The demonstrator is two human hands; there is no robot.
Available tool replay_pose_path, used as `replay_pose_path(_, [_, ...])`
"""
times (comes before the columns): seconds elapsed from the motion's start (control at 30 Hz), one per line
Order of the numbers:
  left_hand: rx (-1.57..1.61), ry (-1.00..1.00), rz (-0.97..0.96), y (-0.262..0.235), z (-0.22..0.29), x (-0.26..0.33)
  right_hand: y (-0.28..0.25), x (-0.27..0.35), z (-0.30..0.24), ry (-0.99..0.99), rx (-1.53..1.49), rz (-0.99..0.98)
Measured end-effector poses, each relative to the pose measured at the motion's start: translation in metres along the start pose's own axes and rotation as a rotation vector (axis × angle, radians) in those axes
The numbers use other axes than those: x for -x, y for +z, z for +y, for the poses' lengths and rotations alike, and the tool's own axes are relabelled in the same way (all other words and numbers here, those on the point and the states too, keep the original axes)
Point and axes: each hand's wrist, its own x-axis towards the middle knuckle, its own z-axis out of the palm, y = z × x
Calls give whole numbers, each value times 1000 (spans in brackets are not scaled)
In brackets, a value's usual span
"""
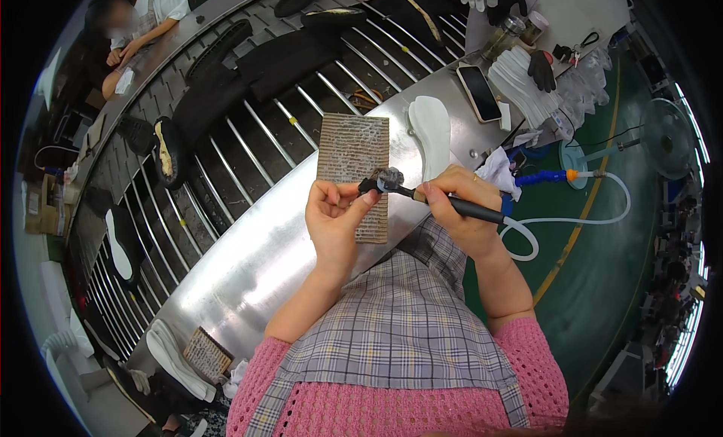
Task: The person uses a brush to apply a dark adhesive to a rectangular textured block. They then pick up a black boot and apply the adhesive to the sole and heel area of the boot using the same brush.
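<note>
My left hand [335, 215] pinches a small black piece [367, 186] between thumb and fingertips; its exact kind is too small to make out. In my right hand [465, 218] is a black-handled brush [476, 210] with a white hose [531, 227] running from its rear end. The brush's clumped grey-brown head [391, 178] is at the black piece, close to my left fingertips. Beneath both hands lies a brown corrugated board [354, 139] on the metal worktop.
White insoles [429, 132] lie beyond my right hand, near a phone [478, 93]. A roller conveyor [275, 135] carries dark shoe parts past the metal ledge [248, 233]. Another corrugated board [207, 354] stands at lower left. Across the conveyor is another person [151, 30].
</note>
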Motion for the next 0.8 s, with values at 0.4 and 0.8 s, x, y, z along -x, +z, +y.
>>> replay_pose_path(0.4, [-62, -53, -126, 0, 9, -18, -26, -29, -2, 448, -429, 21])
replay_pose_path(0.8, [-54, -184, -130, 9, 28, -25, -33, -38, -1, -57, -57, -186])
